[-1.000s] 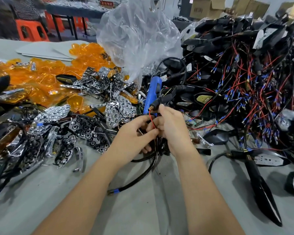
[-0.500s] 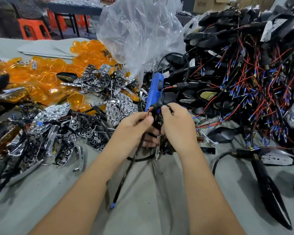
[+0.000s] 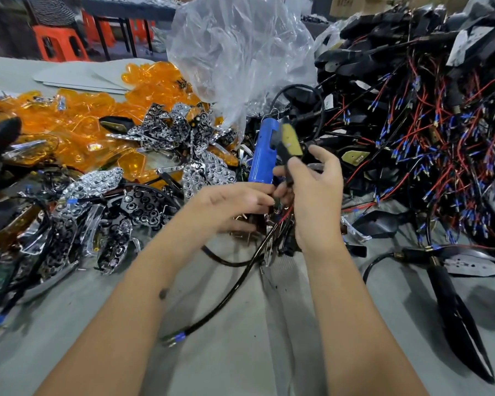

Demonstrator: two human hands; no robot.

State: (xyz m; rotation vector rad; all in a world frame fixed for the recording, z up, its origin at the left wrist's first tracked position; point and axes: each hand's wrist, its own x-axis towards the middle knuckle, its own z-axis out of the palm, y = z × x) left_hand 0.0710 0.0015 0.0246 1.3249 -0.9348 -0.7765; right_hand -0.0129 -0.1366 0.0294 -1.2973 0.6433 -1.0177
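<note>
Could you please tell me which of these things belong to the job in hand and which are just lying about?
In hand: black lamp housing, gripped by right hand; its black cable; left hand at its red leads.
Lying about: blue tool, orange lenses, chrome reflectors, plastic bag, pile of wired housings.

Head-worn wide view looks forward and down, close over the table [image 3: 240, 352].

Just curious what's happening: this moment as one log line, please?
right hand: holds black lamp part raised | left hand: pinches its wires | blue tool: lies behind | cable: trails onto table
</note>
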